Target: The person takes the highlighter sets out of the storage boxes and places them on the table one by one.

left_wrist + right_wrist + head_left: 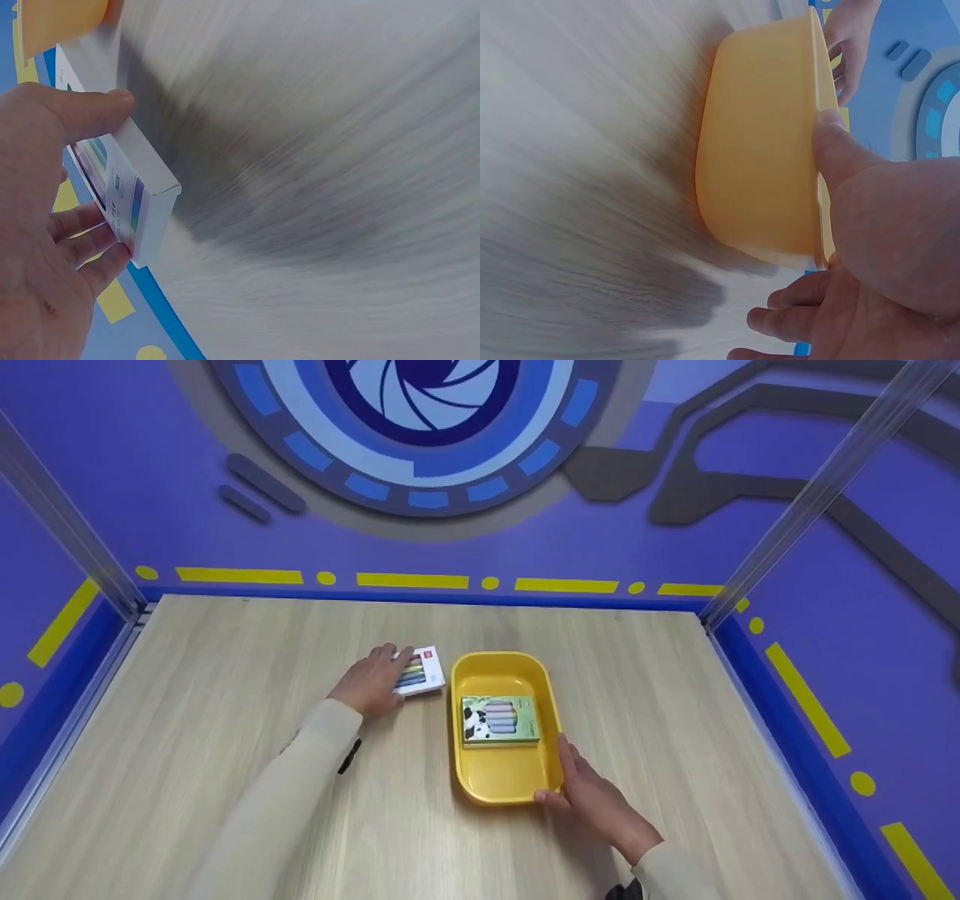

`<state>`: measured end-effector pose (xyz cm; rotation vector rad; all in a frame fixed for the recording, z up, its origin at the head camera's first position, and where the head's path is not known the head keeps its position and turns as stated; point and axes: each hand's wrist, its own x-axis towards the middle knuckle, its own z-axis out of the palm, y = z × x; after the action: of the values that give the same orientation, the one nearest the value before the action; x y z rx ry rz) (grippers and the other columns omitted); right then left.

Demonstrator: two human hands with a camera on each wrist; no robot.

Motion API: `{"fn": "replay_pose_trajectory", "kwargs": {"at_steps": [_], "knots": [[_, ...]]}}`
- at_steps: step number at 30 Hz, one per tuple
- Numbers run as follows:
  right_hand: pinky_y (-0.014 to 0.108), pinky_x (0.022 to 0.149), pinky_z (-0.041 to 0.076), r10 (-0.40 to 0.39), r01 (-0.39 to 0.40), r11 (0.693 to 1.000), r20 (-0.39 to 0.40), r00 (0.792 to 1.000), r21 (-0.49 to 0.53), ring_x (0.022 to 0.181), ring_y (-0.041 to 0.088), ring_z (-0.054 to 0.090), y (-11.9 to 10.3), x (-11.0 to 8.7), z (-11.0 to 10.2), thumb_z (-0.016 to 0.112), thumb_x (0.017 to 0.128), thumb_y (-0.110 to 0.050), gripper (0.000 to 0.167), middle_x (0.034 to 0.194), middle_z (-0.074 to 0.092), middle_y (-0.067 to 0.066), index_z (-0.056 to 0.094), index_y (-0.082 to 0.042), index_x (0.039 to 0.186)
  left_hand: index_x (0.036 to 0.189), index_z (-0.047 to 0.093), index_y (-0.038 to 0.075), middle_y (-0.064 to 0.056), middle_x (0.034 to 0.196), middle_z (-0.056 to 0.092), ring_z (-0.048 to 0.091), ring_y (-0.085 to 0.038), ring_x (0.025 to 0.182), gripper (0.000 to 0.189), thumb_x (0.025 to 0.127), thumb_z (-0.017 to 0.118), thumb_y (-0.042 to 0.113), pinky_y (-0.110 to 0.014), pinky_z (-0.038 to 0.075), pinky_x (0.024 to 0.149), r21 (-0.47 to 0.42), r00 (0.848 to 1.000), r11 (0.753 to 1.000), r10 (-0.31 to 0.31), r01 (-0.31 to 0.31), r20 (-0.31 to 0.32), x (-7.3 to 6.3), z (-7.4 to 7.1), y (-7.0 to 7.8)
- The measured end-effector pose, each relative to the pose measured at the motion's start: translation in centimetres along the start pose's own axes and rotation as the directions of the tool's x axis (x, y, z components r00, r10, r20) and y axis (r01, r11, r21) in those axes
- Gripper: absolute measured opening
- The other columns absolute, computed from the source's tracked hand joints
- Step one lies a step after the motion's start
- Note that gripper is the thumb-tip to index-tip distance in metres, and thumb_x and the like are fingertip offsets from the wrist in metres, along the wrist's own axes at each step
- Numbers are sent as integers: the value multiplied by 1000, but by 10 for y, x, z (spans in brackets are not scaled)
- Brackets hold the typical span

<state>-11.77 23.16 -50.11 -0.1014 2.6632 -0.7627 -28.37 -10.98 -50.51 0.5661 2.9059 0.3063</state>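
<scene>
My left hand (pixel 369 681) grips a white crayon box (pixel 431 669) just left of the tray, its front printed with coloured sticks. In the left wrist view the thumb (pixel 105 112) lies across one long edge, with the other fingers at the opposite side. A yellow tray (pixel 504 784) with rounded corners stands on the table. Inside it lies a green box (pixel 501 721) with a panda and pastel sticks pictured on it. At the tray's near right corner, my right hand (pixel 596 802) touches the rim with the thumb (pixel 840 142), while its fingers stretch out loosely.
The wooden table (pixel 225 697) has light grain and is bounded at the back by a purple wall (pixel 375 540) with yellow marks. More walls rise on both sides, with clear corner posts (pixel 817 487).
</scene>
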Motion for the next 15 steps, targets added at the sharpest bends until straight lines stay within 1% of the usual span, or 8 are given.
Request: {"fn": "replay_pose_trajectory", "kwargs": {"at_steps": [5, 8, 12, 15], "knots": [[56, 114, 32, -4, 4, 1000, 1, 1000, 9, 144, 36, 29, -1, -1, -1, 64, 83, -55, 107, 162, 15, 16, -1, -10, 156, 153, 26, 14, -17, 150, 36, 39, -32, 137, 79, 87, 68, 21, -50, 36, 113, 7, 1000, 1000, 13, -13, 5, 2, 0, -1], [57, 114, 31, 5, -5, 1000, 15, 1000, 13, 145, 37, 27, -2, -1, -1, 64, 84, -55, 107, 162, 14, 17, -2, -11, 156, 153, 26, 16, -14, 151, 36, 38, -31, 139, 79, 86, 68, 20, -49, 35, 115, 0, 1000, 1000, 6, -6, 14, 3, 1, -2], [58, 114, 31, 10, -9, 1000, 15, 1000, -3, 145, 39, 27, -4, -1, -1, 63, 85, -54, 106, 161, 15, 19, 0, -9, 156, 153, 28, 17, -10, 152, 37, 37, -28, 141, 80, 85, 69, 17, -47, 32, 117, -18, 1000, 1000, -3, 3, 28, 5, 3, -2], [58, 113, 32, 9, -9, 1000, 15, 1000, -16, 144, 39, 28, -5, -2, -1, 63, 85, -54, 105, 161, 16, 20, 0, -8, 156, 153, 29, 17, -10, 152, 37, 36, -28, 141, 79, 85, 70, 15, -47, 32, 117, -33, 999, 999, 0, 1, 40, 6, 3, -1]]}}
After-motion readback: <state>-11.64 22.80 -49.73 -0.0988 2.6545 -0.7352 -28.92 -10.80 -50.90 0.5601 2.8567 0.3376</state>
